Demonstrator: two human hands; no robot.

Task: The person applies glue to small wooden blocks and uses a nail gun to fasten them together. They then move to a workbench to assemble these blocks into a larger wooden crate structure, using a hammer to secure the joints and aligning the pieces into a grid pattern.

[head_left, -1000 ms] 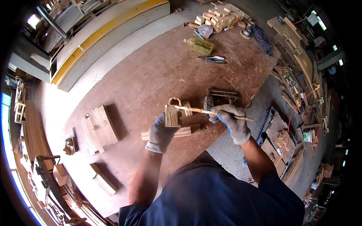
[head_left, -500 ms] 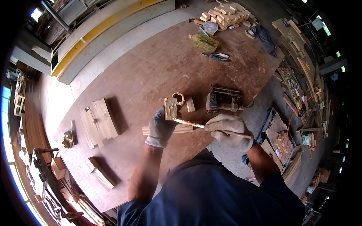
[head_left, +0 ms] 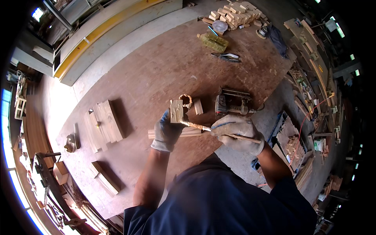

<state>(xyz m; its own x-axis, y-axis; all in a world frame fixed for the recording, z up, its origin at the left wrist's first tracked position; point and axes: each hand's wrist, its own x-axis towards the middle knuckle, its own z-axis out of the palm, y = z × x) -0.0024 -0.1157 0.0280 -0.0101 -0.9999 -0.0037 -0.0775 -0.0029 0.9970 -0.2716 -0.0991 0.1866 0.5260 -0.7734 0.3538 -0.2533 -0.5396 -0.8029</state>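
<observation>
My gloved left hand (head_left: pixel 165 135) is closed around a small wooden block (head_left: pixel 176 110), holding it up with its streaked, wet-looking face toward me. Between the fingers of my gloved right hand (head_left: pixel 238 134) is a thin glue brush (head_left: pixel 199 126), its crusted end touching or almost touching the block's lower right corner. Just behind the block, a round container (head_left: pixel 189 101) shows a rim caked with tan residue. A short wood piece (head_left: pixel 198 106) lies beside it. Partly hidden by my left hand, wooden strips (head_left: pixel 190 132) lie on the brown table (head_left: pixel 152 74).
A nail gun (head_left: pixel 233 103) lies right of the container. Farther back are pliers (head_left: pixel 226 57), a yellowish plastic bottle (head_left: pixel 213 42) and stacked wood blocks (head_left: pixel 237 15). Joined boards (head_left: pixel 105 125), a small wood piece (head_left: pixel 105 178) and a metal tool (head_left: pixel 71 143) lie to the left.
The brush has shifted slightly with my right hand, and the block has tilted a little so its face shows more fully. Everything on the table stays put.
</observation>
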